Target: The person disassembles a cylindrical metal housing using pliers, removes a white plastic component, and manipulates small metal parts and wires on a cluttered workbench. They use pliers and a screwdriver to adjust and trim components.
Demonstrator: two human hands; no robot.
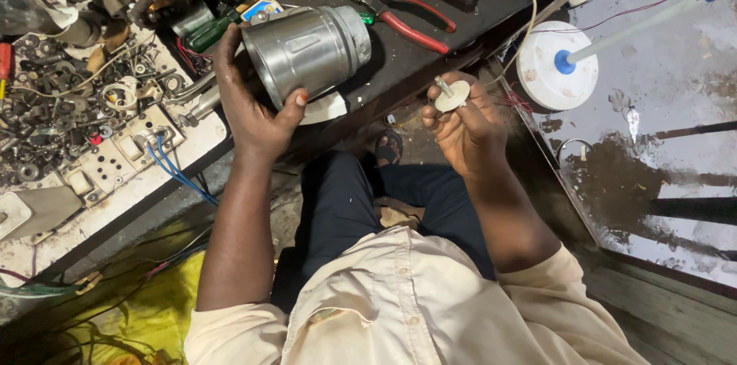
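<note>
My left hand point(249, 104) grips a shiny steel jar point(307, 46) tilted on its side, its open mouth toward me, just above the dark workbench edge point(430, 58). To the right, over my lap, my right hand point(464, 131) pinches a small cream-coloured round disc with a short metal shaft point(451, 94). The two hands are apart, the disc about a hand's width right of the jar.
Red-handled pliers point(411, 27) and screwdrivers lie on the workbench behind the jar. At left, a white switch panel point(115, 158) with blue wires and a heap of small metal parts point(54, 104). A white round base with a pole point(556, 73) stands on the wet floor at right.
</note>
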